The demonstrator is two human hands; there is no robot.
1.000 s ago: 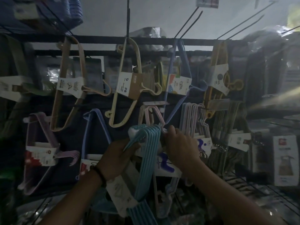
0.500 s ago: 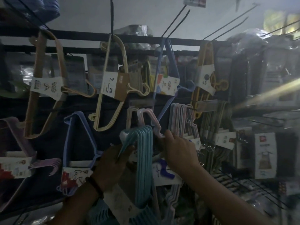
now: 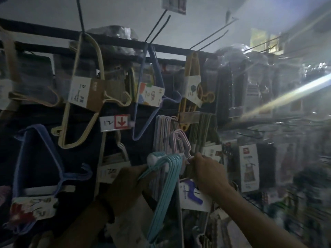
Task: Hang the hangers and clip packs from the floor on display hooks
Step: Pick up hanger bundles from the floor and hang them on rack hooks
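Observation:
My left hand (image 3: 130, 183) grips a pack of light blue hangers (image 3: 166, 190) near its top, held up against the display wall; a white band wraps the pack's top. My right hand (image 3: 208, 171) pinches the hook end of a pack of pink hangers (image 3: 179, 140) just right of the blue pack. That pink pack carries a white card with a blue shape (image 3: 192, 196). Which display hook the pink pack hangs on is hidden.
The wall is crowded with hanging packs: cream hangers (image 3: 84, 97), blue hangers (image 3: 152, 97), yellow ones (image 3: 191, 92), lilac-blue ones (image 3: 35, 167). Bare black hooks (image 3: 157, 22) jut out from the top rail. A price tag with a red arrow (image 3: 114, 122) sits centre. Bagged goods fill the right.
The view swung right and closer. My right hand shifted right along the pink pack's hook. The blue pack stays in my left hand at about the same height.

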